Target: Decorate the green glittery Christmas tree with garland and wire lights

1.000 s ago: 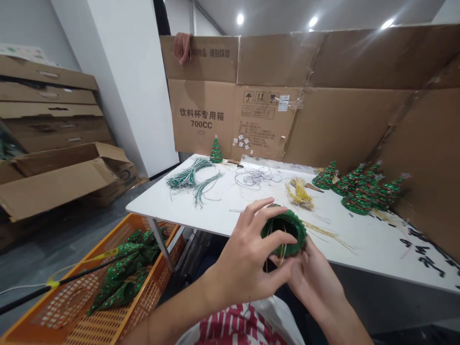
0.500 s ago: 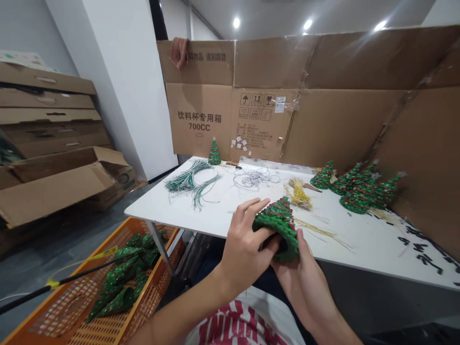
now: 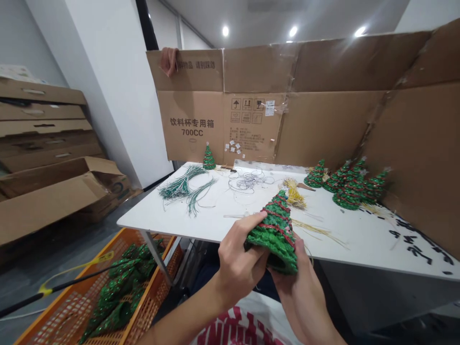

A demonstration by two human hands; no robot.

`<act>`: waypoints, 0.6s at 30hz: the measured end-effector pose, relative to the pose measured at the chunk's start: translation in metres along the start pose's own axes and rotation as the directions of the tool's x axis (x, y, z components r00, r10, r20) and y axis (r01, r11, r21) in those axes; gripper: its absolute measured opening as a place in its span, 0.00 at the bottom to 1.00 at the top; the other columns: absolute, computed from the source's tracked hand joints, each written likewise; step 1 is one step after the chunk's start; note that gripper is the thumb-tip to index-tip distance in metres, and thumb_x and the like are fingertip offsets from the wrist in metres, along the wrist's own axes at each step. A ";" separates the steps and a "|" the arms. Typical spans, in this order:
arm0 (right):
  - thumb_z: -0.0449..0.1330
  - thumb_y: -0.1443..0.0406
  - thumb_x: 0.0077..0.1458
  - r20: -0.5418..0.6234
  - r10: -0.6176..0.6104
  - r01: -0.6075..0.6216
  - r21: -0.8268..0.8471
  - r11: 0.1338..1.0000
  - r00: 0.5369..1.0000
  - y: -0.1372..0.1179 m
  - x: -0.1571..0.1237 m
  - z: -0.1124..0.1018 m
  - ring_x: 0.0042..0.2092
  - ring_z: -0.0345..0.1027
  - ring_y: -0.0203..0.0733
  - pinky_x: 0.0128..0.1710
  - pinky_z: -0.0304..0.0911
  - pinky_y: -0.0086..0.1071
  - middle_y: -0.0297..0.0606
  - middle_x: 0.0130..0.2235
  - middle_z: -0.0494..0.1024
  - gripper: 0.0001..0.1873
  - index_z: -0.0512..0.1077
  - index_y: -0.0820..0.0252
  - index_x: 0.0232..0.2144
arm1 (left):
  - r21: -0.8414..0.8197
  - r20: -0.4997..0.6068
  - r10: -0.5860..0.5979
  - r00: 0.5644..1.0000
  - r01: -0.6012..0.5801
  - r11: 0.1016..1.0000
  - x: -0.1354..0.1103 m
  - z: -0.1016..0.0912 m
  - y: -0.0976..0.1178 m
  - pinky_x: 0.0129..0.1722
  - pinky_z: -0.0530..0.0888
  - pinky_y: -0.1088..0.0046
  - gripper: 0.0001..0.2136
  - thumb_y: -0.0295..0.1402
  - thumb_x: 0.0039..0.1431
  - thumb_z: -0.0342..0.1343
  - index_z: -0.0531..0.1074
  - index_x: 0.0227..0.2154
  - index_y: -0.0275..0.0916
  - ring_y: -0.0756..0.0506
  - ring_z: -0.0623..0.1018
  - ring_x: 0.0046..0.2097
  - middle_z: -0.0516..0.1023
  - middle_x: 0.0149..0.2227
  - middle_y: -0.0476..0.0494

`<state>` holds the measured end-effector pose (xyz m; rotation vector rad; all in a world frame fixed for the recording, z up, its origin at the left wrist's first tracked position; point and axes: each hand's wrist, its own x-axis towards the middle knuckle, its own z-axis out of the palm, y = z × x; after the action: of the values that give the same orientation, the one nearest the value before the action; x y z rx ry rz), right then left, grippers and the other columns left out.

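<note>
The hands are turning the green glittery cone tree [image 3: 276, 237] tip-up, where its hollow base was facing the person a moment ago; the left hand [image 3: 239, 270] is clasping its side while the right hand [image 3: 298, 302] is cupping it from below; both are holding it just off the table's [image 3: 212, 225] near edge, with other green trees [image 3: 350, 191] standing toward the far right corner.

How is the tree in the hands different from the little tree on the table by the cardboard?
The held tree tilts; the little tree stands upright. The left hand and right hand hold the held tree; the little tree sits on the white table. The held tree looks bigger, but sits nearer. Both are green tree shapes.
</note>
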<state>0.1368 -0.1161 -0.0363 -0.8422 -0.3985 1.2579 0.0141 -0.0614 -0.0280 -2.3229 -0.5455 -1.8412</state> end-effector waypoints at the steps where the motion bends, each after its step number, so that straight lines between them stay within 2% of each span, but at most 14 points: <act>1: 0.71 0.41 0.59 -0.006 0.003 -0.003 -0.003 1.000 1.000 0.000 0.002 -0.001 0.66 0.73 0.50 0.60 0.73 0.41 0.35 0.64 0.82 0.43 0.69 0.43 0.71 | 0.005 0.011 0.004 1.000 -0.004 1.000 0.001 -0.001 0.000 0.59 0.83 0.58 0.09 0.15 0.64 0.59 0.76 0.37 0.35 0.36 0.81 0.62 0.75 0.64 0.29; 5: 0.72 0.41 0.59 -0.021 0.022 -0.022 0.001 1.000 1.000 -0.001 0.003 -0.004 0.65 0.74 0.48 0.57 0.75 0.37 0.33 0.65 0.81 0.41 0.72 0.43 0.69 | 0.016 0.072 -0.001 0.997 0.000 1.000 0.003 -0.004 0.001 0.60 0.83 0.58 0.09 0.15 0.65 0.59 0.77 0.40 0.35 0.35 0.80 0.64 0.74 0.64 0.27; 10: 0.71 0.42 0.61 -0.022 0.047 -0.047 -0.001 0.999 0.999 -0.005 0.001 -0.004 0.64 0.75 0.46 0.53 0.77 0.34 0.31 0.64 0.82 0.37 0.74 0.41 0.67 | 0.037 0.110 -0.014 0.994 0.010 0.999 0.007 -0.007 0.003 0.59 0.84 0.58 0.10 0.15 0.65 0.58 0.76 0.38 0.36 0.36 0.80 0.64 0.74 0.65 0.29; 15: 0.73 0.42 0.58 0.003 0.116 -0.116 0.036 0.993 0.993 -0.010 0.001 0.002 0.63 0.77 0.49 0.51 0.79 0.34 0.36 0.59 0.86 0.33 0.81 0.50 0.60 | 0.094 0.096 -0.079 0.992 0.070 0.993 0.008 -0.003 0.005 0.57 0.85 0.58 0.07 0.19 0.64 0.62 0.79 0.39 0.37 0.36 0.82 0.60 0.78 0.62 0.30; 18: 0.73 0.44 0.59 0.025 0.150 -0.151 0.058 0.987 0.988 -0.014 -0.001 0.008 0.63 0.77 0.48 0.48 0.80 0.31 0.36 0.59 0.86 0.30 0.83 0.50 0.57 | 0.116 0.108 -0.121 0.987 0.108 0.987 0.008 -0.001 0.004 0.55 0.85 0.57 0.05 0.22 0.64 0.64 0.81 0.37 0.37 0.35 0.83 0.59 0.79 0.62 0.31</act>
<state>0.1402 -0.1151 -0.0201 -0.8210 -0.3168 1.4125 0.0167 -0.0640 -0.0195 -2.3807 -0.7903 -1.6840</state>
